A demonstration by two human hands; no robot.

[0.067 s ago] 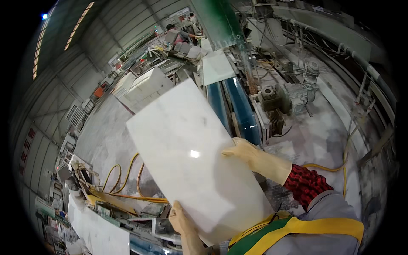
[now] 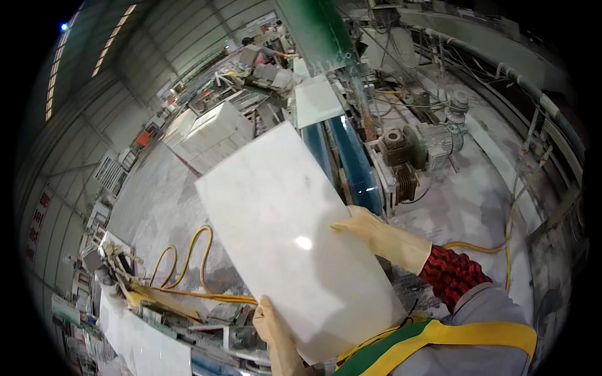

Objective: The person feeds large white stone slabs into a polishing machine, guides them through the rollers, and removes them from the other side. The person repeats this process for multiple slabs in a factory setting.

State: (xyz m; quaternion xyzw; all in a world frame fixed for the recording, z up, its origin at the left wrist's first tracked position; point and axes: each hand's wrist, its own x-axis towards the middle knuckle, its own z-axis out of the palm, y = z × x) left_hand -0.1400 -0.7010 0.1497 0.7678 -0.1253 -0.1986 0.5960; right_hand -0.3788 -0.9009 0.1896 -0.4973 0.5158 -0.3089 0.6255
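Observation:
A polished white stone slab point(image 2: 276, 207), rectangular and faintly veined, is held up tilted before me by both hands. My right hand point(image 2: 370, 232), in a cream glove, grips its right edge with the thumb on the face; the other fingers are hidden behind. At the lower left edge my left hand point(image 2: 273, 323), gloved alike, closes on the slab with its thumb showing on the front. Past the slab's far end, another pale slab point(image 2: 318, 100) rests on blue conveyor belts point(image 2: 352, 160) beneath a green machine housing point(image 2: 313, 31).
An electric motor with a gearbox point(image 2: 417, 147) stands right of the belts. Stacked white blocks point(image 2: 216, 138) sit at the far left. A yellow hose point(image 2: 204, 257) loops over the floor near a second white slab point(image 2: 141, 332) at lower left. A co-worker point(image 2: 263, 50) is far back.
The held slab's far end has shifted slightly right and down, and its bright reflection has slid right. Both hands keep their hold.

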